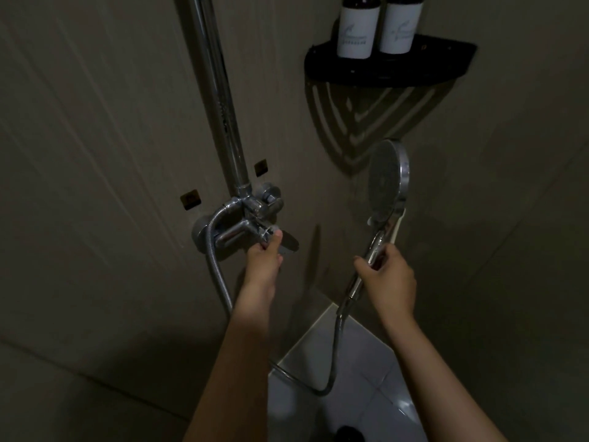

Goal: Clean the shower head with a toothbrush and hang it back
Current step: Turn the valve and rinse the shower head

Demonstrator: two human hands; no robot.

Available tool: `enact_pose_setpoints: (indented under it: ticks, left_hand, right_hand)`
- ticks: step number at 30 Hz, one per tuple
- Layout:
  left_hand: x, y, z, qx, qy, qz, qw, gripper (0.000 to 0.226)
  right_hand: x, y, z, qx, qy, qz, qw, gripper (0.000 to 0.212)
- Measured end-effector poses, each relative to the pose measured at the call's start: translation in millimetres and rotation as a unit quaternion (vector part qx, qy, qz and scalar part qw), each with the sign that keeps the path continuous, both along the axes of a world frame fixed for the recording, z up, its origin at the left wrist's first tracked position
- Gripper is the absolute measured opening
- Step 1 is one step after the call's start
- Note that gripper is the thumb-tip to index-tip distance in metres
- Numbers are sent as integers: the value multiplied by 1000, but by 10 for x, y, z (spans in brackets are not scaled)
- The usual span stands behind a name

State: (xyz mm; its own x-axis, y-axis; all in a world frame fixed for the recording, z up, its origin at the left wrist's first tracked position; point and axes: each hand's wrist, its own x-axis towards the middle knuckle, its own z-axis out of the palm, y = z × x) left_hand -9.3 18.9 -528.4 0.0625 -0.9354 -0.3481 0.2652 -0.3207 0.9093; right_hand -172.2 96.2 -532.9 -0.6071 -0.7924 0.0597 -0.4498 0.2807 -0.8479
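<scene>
Against the dim shower wall, our left hand pinches the tap handle while our right hand grips the shower head upright.

1 shower head, 1 hose, 1 tap mixer, 1 riser pipe, 1 corner shelf, 2 bottles, 2 hands.

The view is dim and brownish, with soft, slightly smeared detail. Light falls from above the black slotted corner shelf, which throws a striped triangular shadow on the wall just below it. Farther below that shelf, the white glossy floor tiles carry a pale glare. Left of the shelf, the vertical chrome pipe shows bright highlights and leans from wide-angle distortion.
</scene>
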Motion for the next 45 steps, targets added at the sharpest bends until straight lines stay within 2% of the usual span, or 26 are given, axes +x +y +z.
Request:
enact_pose_setpoints:
  ticks: [6, 10, 15, 19, 35, 45]
  left_hand:
    - [20, -7, 4, 5, -7, -2, 1000, 18]
    - [51, -32, -1, 13, -9, -11, 1000, 12]
    - [36, -33, 39, 13, -19, -9, 1000, 38]
    - [57, -45, 45, 26, -27, -4, 999, 47]
    - [104, -74, 107, 59, -17, -15, 998, 48]
    - [99, -41, 20, 58, 44, -30, 997, 50]
  right_hand:
    - [4, 98, 20, -1, 12, -23, 1000, 18]
    - [10, 177, 30, 3, 12, -26, 1000, 19]
    - [13, 279, 44, 4, 10, -38, 999, 19]
    - [38, 361, 10, 12, 17, -49, 999, 19]
    - [193, 519, -70, 65, 27, -92, 993, 19]
    - [229, 529, -75, 71, 44, -101, 991, 18]
